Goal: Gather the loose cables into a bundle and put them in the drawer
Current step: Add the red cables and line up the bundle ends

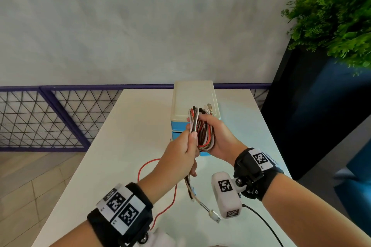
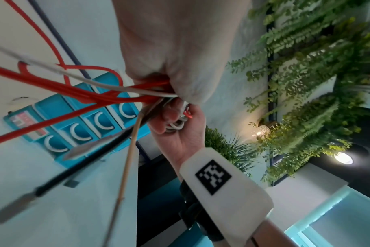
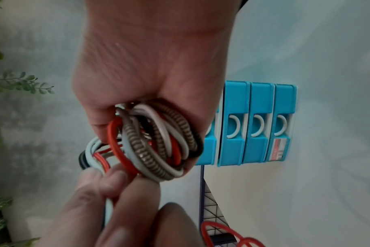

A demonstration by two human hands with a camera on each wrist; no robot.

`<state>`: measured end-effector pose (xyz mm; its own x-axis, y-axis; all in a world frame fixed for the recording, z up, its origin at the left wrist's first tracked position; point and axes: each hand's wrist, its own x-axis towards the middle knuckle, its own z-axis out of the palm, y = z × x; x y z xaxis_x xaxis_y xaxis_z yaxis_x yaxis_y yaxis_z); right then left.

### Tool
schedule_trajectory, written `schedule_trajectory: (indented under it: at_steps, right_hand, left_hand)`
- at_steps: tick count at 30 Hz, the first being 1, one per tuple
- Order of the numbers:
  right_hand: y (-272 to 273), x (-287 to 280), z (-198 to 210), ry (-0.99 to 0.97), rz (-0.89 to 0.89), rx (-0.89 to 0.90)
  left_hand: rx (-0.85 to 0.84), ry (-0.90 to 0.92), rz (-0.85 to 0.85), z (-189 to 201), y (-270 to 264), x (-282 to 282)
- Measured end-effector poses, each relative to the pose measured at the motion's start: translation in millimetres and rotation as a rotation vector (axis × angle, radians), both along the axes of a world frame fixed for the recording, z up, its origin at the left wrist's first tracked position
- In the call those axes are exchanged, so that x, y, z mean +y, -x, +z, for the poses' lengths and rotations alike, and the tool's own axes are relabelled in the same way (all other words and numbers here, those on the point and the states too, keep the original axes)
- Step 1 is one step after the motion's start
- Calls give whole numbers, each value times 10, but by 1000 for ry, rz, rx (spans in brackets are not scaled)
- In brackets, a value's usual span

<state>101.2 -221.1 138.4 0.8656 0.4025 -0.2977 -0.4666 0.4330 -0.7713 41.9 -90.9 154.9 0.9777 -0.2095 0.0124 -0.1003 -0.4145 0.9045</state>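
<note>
Coiled bundle of cables (image 1: 202, 129) — red, white, black and braided strands looped together — held above the surface (image 1: 124, 126), just in front of the small drawer unit (image 1: 193, 100). Right hand (image 1: 217, 136) wrapped around the coil, fingers curled through the loops. Left hand (image 1: 180, 156) closed on the strands leaving the coil, thumb pressed against them, loose tails hanging below the fist. Among those tails, a red cable (image 1: 158, 184) trailing in a wide loop down onto the surface, and a pale cable ending in a metal plug (image 1: 214, 215) dangling near the right wrist's camera block.

Likely handling: light, soft and springy; coils prone to unwinding once the grip slackens, smooth jackets apt to slide past one another, braided ones less so. Best taken across the middle of the coil, all loops clamped together, with the tails wound in first so no plug snags on a drawer edge. Plugs the only stiff parts, and the likeliest to catch.

Hard to make out: exact number of cables, tangled as they are. Blue drawer fronts (image 3: 258, 123) with white crescent pulls seen in the wrist views, all apparently closed; in the head view mostly hidden behind the hands. Drawer depth unseen, so fit of the bundle uncertain. Left wrist view blurred along the tails; far end of the red cable cut off at the frame edge.
</note>
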Motion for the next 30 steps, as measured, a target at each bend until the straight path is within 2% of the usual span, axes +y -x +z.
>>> schedule_trajectory:
  at_steps: [5,8,13,18,23,27,30]
  right_hand:
    - [25,15,21,-145,-30,5]
    - [26,2,26,-126,-13,1]
    - [52,36,62,81,18,-52]
    - [55,112,97,399,-4,-104]
    - [-1,179,15,499,-196,-132]
    - [-97,149,11,377,-415,-124]
    - [-140,123,37,336,-463,-145]
  left_hand:
    - [57,-121,-53,70,-79,0]
    - [80,-264,-117,116,-103,12]
    - [-17,-540,-196,114,-134,-10]
    - [-137,-763,-254,14,-204,-55]
    - [-73,-682,-252,0,-240,13]
    - [91,-488,-200,50,-224,117]
    - [119,-421,-185,1,-221,198]
